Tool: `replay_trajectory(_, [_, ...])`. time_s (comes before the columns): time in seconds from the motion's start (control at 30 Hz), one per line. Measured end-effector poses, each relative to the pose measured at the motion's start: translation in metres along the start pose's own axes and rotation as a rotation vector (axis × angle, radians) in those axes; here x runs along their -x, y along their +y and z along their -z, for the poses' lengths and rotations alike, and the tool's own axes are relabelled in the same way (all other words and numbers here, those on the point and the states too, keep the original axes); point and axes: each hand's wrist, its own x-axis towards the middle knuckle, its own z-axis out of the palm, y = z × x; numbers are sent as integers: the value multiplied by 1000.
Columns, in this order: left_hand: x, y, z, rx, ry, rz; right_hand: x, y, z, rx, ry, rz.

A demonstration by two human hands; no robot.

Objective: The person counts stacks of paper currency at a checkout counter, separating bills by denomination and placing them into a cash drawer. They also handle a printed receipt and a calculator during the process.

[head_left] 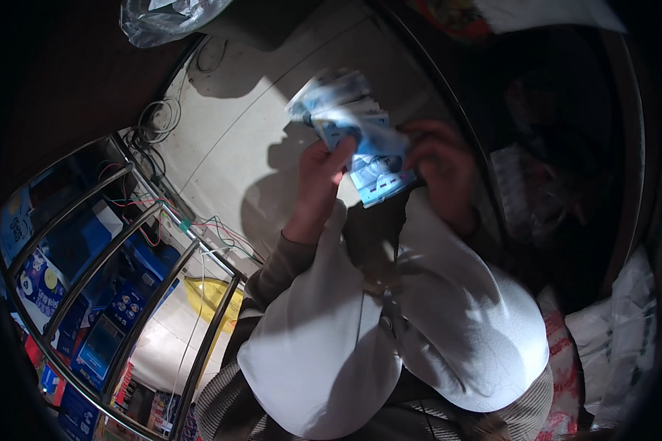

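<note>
My left hand (324,168) grips a fanned bundle of bluish banknotes (376,179), its thumb pressed across them near the middle. A portrait shows on the lowest lit note. The upper end of the bundle is spread out and blurred by motion. At the bundle's right edge is my right hand (444,168), with blurred fingers around the edge of a lifted, blurred note. Whether those fingers pinch that note cannot be made out. Both hands are above the tiled floor (226,121), in front of the white panels of my top (320,358).
On the left stands a metal tube rack (135,220) with printed boxes (47,284) behind its bars. Thin coloured wires (220,226) and coiled cables (163,118) run beside it. A clear plastic bag (171,22) is at the top; white plastic bags (612,331) lie at right.
</note>
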Motion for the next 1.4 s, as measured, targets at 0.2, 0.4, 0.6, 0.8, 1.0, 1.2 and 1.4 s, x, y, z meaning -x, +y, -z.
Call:
replay_trajectory(0.2, [2,-8,6,-116,38,-20,-3,6,-6,205,-6,-8])
replay_trajectory(0.4, [2,-6,3,-120,87,-31,1,1,-4,127,-27,-158])
replay_trajectory(0.6, [0,-12,6,-130,97,-94,-1,7,-6,298,-5,-40])
replay_trajectory(0.8, [-4,-9,8,-72,129,-20,0,11,-7,250,0,10])
replay_trajectory(1.0, [1,-12,-3,-172,123,-86,2,11,-12,246,47,-34])
replay_trajectory(1.2, [-3,-10,8,-42,97,-30,1,11,-14,203,55,-82])
replay_trajectory(1.4, [1,-6,0,-69,25,-106,2,14,-12,279,-10,-27])
